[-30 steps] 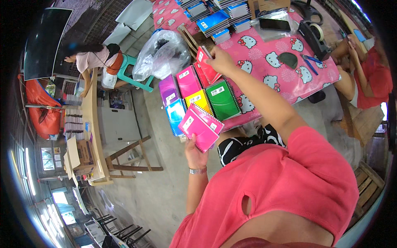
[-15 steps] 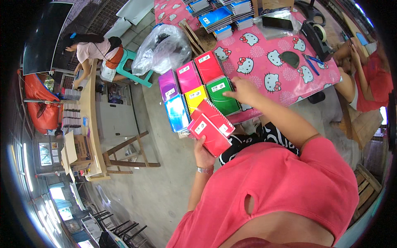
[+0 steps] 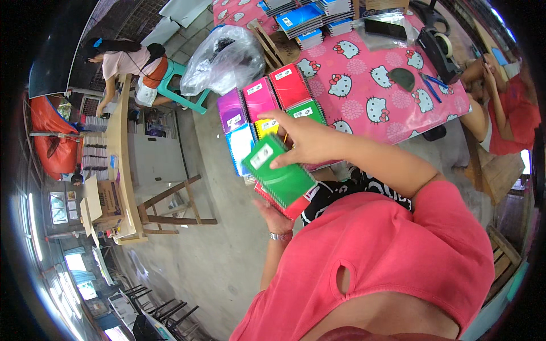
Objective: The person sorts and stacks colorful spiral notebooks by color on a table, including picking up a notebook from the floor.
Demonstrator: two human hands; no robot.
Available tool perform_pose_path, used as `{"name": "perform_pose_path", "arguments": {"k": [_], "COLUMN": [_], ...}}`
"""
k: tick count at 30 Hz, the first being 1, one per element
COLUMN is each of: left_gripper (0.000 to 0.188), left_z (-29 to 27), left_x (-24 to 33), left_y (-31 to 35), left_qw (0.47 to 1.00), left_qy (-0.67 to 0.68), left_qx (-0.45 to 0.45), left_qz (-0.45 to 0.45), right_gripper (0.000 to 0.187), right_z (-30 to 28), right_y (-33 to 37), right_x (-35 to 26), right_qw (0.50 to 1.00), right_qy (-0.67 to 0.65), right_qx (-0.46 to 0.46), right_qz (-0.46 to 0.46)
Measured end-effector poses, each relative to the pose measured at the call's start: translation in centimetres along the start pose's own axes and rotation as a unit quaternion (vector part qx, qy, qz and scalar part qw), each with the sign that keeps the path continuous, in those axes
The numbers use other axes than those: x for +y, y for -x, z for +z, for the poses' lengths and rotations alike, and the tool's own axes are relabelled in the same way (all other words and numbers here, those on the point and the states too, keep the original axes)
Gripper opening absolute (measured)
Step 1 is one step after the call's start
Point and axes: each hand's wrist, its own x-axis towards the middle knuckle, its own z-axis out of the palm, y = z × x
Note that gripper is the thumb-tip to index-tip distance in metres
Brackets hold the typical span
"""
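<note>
My right hand (image 3: 301, 139) grips a green spiral notebook (image 3: 284, 181) by its upper edge, thumb on the cover. That notebook lies over the red notebooks (image 3: 297, 209), which my left hand (image 3: 275, 218) holds from below; most of the red covers are hidden. Beyond them, spiral notebooks sit in rows at the table's left edge: purple (image 3: 229, 108), pink (image 3: 259, 98) and red (image 3: 290, 85) at the far side, with blue (image 3: 238, 146), yellow (image 3: 266, 126) and green (image 3: 307, 112) nearer. My right hand partly covers the yellow and green ones.
A pink patterned tablecloth (image 3: 355, 74) bears stacked blue notebooks (image 3: 301, 20), a phone (image 3: 385, 30), a tape dispenser (image 3: 441, 54) and blue-handled pliers (image 3: 432, 86). A plastic bag (image 3: 222, 62) stands left of the table. One person (image 3: 133, 65) works at the left bench; another (image 3: 515, 113) sits right.
My right hand has lifted a green notebook from the table row and brought it left and nearer, over the red notebooks. Another green one shows in its place.
</note>
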Motion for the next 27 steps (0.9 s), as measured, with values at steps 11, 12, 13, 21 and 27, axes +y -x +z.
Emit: {"name": "perform_pose_path", "arguments": {"k": [11,12,13,21,27], "left_gripper": [0.05,0.049,0.048,0.098,0.076], "left_z": [-3.2,-3.6,-3.9,-2.8,-5.7], "left_x": [0.5,0.9,1.0,1.5,2.2], "left_y": [1.8,2.0,2.2,4.0,4.8], "left_qw": [0.989,0.99,0.99,0.989,0.983], "left_qy": [-0.067,-0.065,-0.062,-0.036,-0.14], "left_qx": [0.132,0.126,0.119,0.145,0.099], "left_qz": [0.009,-0.019,-0.047,0.004,0.064], "right_gripper": [0.045,0.045,0.047,0.082,0.054], "right_z": [4.0,3.9,3.6,4.9,11.6], "right_y": [-7.5,-7.6,-7.7,-6.4,-14.7], "right_x": [9.7,9.6,9.3,-2.1,3.0], "right_qw": [0.909,0.909,0.959,0.982,0.905], "right_qy": [0.328,0.329,0.166,0.045,0.369], "right_qx": [0.245,0.244,0.226,-0.179,-0.086], "right_qz": [0.076,0.075,0.038,-0.04,-0.194]}}
